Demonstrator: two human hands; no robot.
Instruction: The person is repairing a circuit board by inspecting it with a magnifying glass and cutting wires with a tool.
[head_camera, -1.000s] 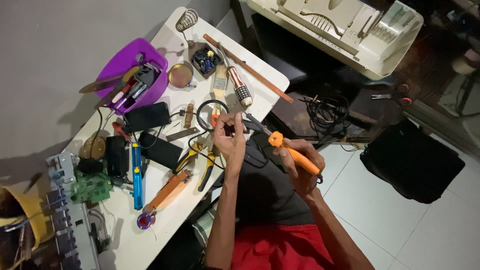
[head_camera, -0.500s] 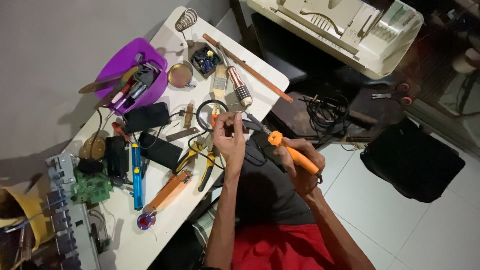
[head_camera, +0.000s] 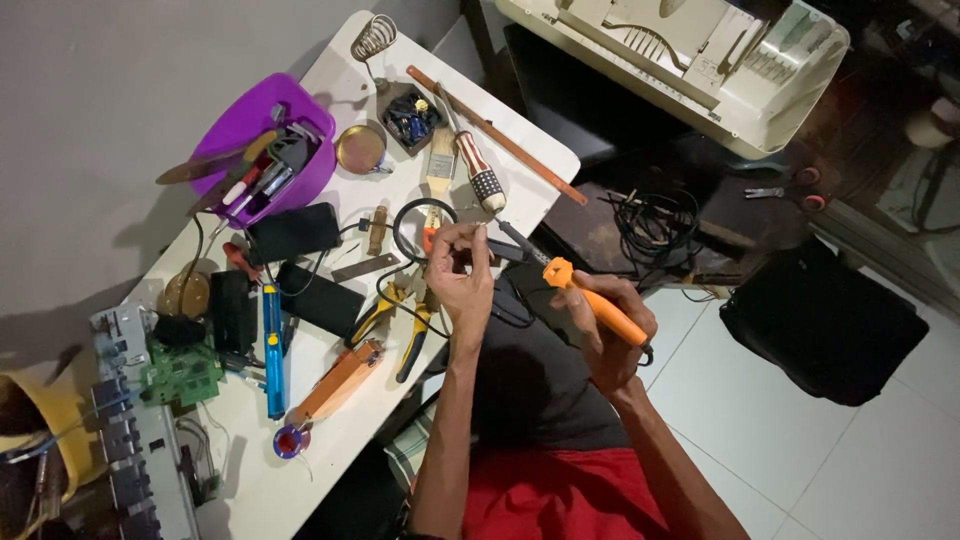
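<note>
The white table (head_camera: 330, 60) stood cluttered against a grey wall, with pale floor tiles to our right. Our left hand (head_camera: 462, 275) was curled shut, pinching something small between thumb and fingertips – too small for us to tell what – just above the table edge. Our right hand (head_camera: 605, 335) was closed around the orange iron (head_camera: 595, 305), its dark tip aimed at that pinch and almost touching it.

To do this well, we judged, the left wrist needed bracing and the tip only a brief, light touch, clear of our fingers.

Near the left hand lay yellow pliers (head_camera: 400, 310) and a black wire loop (head_camera: 415, 225). Farther out sat a round brass tin (head_camera: 360, 148), lidded and unmarked as far as we could see, a purple bowl (head_camera: 300, 100) of tools, a black square box (head_camera: 410, 115) of small parts – and a green board (head_camera: 180, 370).
</note>
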